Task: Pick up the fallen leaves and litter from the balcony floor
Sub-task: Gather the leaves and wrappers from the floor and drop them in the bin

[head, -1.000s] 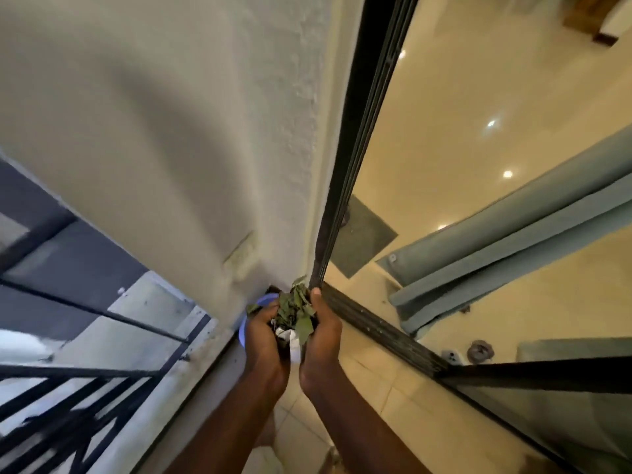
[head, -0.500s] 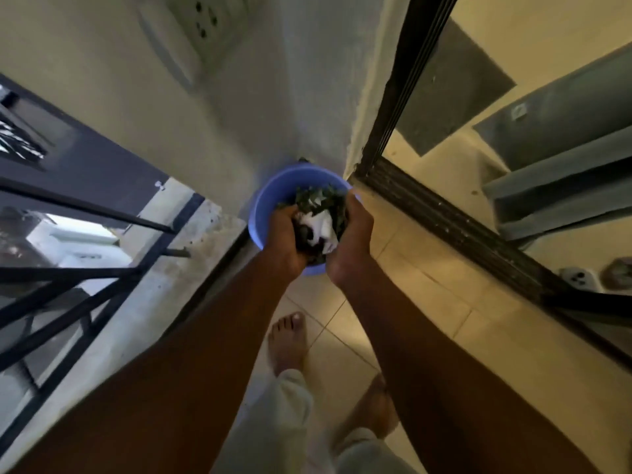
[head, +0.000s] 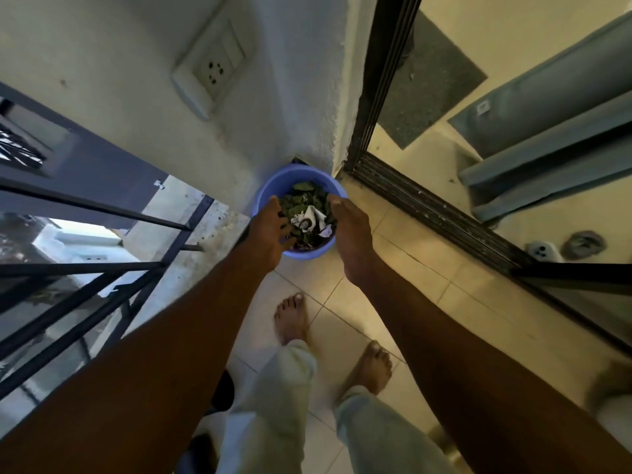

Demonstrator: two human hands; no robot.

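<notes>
Left grip [head: 270, 230] and right grip [head: 352, 230] hover spread, holding nothing, over the near rim of a blue bucket [head: 293, 175] in the far wall corner of the floor [head: 400, 282]. Leaves [head: 301, 200] and crumpled white paper [head: 310, 216] lie inside it; its print is too blurred to read.

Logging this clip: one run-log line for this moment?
left hand: open, at bucket rim | right hand: open, at bucket rim | leaves, paper litter: in bucket
</notes>
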